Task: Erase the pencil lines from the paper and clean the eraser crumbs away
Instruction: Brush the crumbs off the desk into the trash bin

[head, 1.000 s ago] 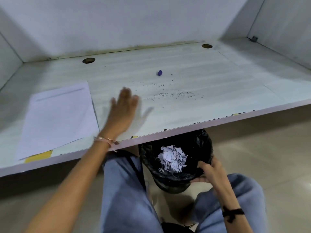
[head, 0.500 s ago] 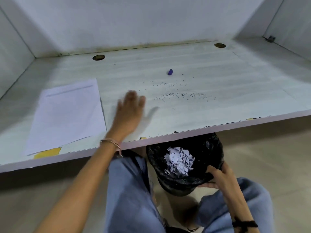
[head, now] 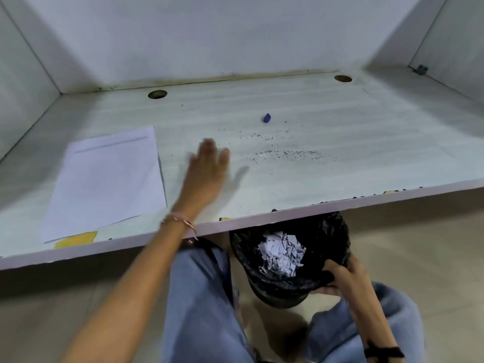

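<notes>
Single head view, wide-angle; aimed forward-down across desk (head: 366, 121) toward back wall (head: 235, 35); bin (head: 332, 231) framed close below.

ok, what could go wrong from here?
1. The bin, held by the right hand, sits under only a short stretch of the desk edge; the crumbs spread wider, so some may hit the floor.
2. A sweep by the left hand could carry the eraser into the bin too.
3. The paper lies beside that hand and could get knocked.
</notes>
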`<state>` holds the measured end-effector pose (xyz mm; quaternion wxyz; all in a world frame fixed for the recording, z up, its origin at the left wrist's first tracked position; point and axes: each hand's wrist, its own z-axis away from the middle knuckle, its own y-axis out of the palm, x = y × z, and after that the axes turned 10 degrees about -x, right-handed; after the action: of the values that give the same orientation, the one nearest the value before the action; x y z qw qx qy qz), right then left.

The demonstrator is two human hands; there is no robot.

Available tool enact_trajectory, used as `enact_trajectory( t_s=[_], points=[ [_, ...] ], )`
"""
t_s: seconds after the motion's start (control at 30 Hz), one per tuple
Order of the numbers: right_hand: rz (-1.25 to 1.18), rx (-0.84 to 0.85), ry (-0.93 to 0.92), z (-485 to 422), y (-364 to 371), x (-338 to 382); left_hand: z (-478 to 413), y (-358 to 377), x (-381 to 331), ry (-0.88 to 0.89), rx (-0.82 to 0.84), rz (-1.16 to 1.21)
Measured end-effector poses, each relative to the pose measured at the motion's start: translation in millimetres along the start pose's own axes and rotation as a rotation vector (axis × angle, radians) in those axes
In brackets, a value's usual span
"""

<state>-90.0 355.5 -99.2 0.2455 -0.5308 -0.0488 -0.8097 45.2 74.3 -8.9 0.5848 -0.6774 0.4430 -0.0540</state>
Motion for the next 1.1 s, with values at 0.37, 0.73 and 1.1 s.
enact_trajectory(
  t_s=[0.37,0.73,1.1],
  points=[
    [0.028,-0.008,-0.005,-6,6,0,-27,40,-21,0.226,0.236,-0.149],
    [0.005,0.002,0.013,0,-2,2,-101,43,83,-0.066,0.07,-0.287],
    [-0.002,0.014,0.047,-4,0,6,-45,57,-29,0.562,0.102,-0.101]
  ],
)
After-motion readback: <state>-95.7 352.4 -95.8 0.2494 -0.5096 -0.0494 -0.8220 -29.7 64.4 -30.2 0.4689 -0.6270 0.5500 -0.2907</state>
